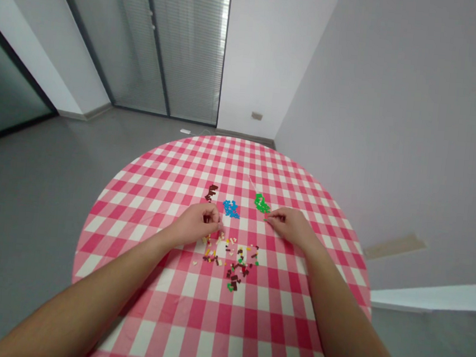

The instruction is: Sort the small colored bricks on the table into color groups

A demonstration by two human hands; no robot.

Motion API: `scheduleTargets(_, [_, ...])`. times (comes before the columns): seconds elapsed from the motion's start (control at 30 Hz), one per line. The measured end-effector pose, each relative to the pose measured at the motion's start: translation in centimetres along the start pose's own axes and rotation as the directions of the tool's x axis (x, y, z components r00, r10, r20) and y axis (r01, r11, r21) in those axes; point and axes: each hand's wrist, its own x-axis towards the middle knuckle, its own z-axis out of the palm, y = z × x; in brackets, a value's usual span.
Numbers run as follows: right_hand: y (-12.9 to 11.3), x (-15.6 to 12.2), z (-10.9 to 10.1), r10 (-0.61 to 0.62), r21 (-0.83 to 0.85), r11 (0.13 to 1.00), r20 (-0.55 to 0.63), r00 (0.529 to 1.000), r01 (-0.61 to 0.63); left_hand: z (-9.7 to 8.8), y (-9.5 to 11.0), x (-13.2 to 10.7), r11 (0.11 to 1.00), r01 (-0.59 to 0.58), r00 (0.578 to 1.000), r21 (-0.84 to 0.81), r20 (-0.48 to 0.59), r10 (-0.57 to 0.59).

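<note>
Small coloured pieces lie on a round table with a red and white checked cloth (215,322). A mixed heap (232,259) of yellow, brown, green and white pieces sits in the middle. Behind it are a brown cluster (211,193), a blue cluster (230,208) and a green cluster (261,203). My left hand (195,225) rests curled at the mixed heap's far left edge, fingers pinched together. My right hand (290,225) lies just right of the green cluster, fingertips pinched and pointing at it. What either pinch holds is too small to make out.
The table stands near a grey wall on the right. Grey floor surrounds it, with glass doors and blinds (171,43) at the back left. A wall socket (256,116) sits low on the far wall.
</note>
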Motion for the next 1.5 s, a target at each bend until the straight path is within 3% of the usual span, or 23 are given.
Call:
scheduleTargets(0.27, [0.0,0.1,0.1,0.017,0.014,1.000,0.042,0.999,-0.017,-0.1,0.0,0.0,1.000,0.013,1.000,0.023,-0.006,-0.013])
scheduleTargets(0.4, [0.0,0.2,0.4,0.023,0.005,1.000,0.014,1.000,-0.023,0.0,-0.2,0.1,1.000,0.001,1.000,0.023,0.006,-0.001])
scheduleTargets(0.7, [-0.4,1.0,1.5,0.192,-0.030,0.979,-0.162,0.968,-0.199,0.0,-0.2,0.1,1.000,0.000,1.000,0.021,0.011,0.000])
scheduleTargets(0.9, [-0.7,0.7,1.3,0.149,0.043,0.989,-0.171,0.974,-0.144,0.0,-0.2,0.2,1.000,-0.009,1.000,0.020,0.008,0.009])
scheduleTargets(0.97, [-1.3,0.1,0.8,0.089,0.098,0.992,-0.094,0.992,-0.080,0.0,-0.1,0.2,1.000,-0.006,1.000,0.020,0.008,0.005])
scheduleTargets(1.03, [-2.3,-0.6,0.1,-0.028,0.149,0.989,0.075,0.997,0.016,0.0,0.0,0.2,1.000,-0.002,1.000,0.029,0.007,0.001])
scheduleTargets(1.13, [-4.0,-1.8,-0.9,-0.161,0.170,0.980,0.403,0.901,0.100,0.0,0.0,0.1,0.999,-0.005,1.000,0.043,0.002,0.005])
scheduleTargets(1.2, [-5.0,-2.5,-1.4,-0.164,0.148,0.984,0.527,0.834,0.099,0.0,-0.1,0.1,0.999,-0.007,1.000,0.043,-0.001,0.007])
scheduleTargets(1.3, [-5.7,-3.0,-1.6,-0.158,0.104,0.987,0.580,0.799,0.121,0.0,-0.2,0.1,0.999,-0.007,1.000,0.040,-0.001,0.007])
scheduleTargets(1.5, [-5.9,-3.0,-1.3,-0.200,0.089,0.979,0.585,0.786,0.183,0.0,-0.2,0.2,0.999,-0.004,1.000,0.033,0.009,0.003])
